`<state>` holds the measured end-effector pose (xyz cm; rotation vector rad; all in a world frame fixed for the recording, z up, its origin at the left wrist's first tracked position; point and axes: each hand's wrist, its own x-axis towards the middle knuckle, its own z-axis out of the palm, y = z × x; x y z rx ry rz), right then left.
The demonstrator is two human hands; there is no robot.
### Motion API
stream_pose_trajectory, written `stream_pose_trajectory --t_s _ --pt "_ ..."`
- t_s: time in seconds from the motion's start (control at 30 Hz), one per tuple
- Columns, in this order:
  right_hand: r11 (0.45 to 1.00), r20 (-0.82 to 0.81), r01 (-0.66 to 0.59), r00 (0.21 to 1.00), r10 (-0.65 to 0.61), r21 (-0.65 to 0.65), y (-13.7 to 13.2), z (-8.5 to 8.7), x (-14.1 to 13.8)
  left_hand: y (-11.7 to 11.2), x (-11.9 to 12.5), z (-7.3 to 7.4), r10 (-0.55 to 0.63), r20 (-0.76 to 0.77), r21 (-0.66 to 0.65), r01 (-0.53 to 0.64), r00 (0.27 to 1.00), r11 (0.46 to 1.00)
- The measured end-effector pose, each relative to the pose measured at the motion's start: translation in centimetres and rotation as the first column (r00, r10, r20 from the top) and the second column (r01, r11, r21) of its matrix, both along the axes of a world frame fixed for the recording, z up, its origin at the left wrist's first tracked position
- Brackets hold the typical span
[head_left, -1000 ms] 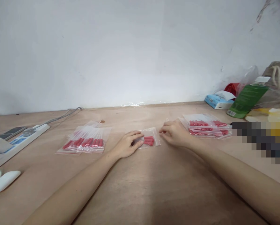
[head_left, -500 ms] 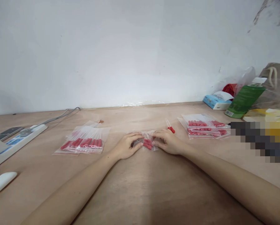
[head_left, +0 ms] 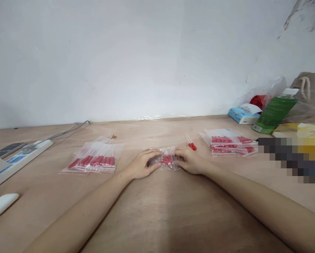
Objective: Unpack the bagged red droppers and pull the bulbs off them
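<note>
A small clear zip bag [head_left: 161,166] with several red-handled pieces [head_left: 166,160] inside lies flat on the table in front of me. My left hand [head_left: 144,163] grips its left part, thumb at the near side and fingers at the far side. Its right edge is held by my right hand [head_left: 187,160], fingers curled and thumb close to them. Two loose pieces with red handles and thin clear shafts [head_left: 192,146] lie just beyond my right hand. Their exact kind is too small to make out.
Filled zip bags lie in a left pile [head_left: 94,158] and a right stack [head_left: 225,142]. A power strip [head_left: 20,161], phone [head_left: 11,149] and white mouse-like object [head_left: 4,205] sit left. Tissue pack [head_left: 243,115] and tilted green bottle [head_left: 275,112] stand back right, near a pixelated patch.
My right hand has shifted slightly right, drawing the bag's right edge with it, so the bag lies flatter and the red pieces show more plainly. My left hand has barely moved.
</note>
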<state>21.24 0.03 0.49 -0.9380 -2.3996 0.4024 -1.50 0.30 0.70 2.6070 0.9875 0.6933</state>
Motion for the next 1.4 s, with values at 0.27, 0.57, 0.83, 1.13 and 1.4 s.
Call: stream_pose_trajectory --t_s 0.27,0.57,0.83,1.13,1.4 --pt "0.996 0.118 -0.071 0.991 0.064 0.055 -0.2 1.0 0.9 -0.1 0.0 0.2 0.009 -0.046 -0.007 -0.01 0.999 1.0" --pt "1.0 -0.068 -0.019 0.997 0.02 0.018 -0.7 1.0 0.7 -0.1 0.0 0.3 0.008 -0.015 -0.035 -0.009 1.0 0.999" --pt "0.796 -0.414 -0.011 0.859 -0.302 -0.605 0.1 2.0 0.6 0.0 -0.1 0.1 0.029 -0.013 -0.021 -0.029 1.0 0.999" --pt "0.466 -0.443 -0.157 0.662 -0.604 -0.871 0.5 2.7 0.6 0.1 -0.2 0.0 0.028 -0.023 -0.001 -0.028 0.999 1.0" --pt "0.82 -0.475 0.234 0.719 -0.507 -0.522 0.8 6.9 5.9 0.2 -0.1 -0.3 0.173 -0.247 -0.002 -0.179 0.953 0.984"
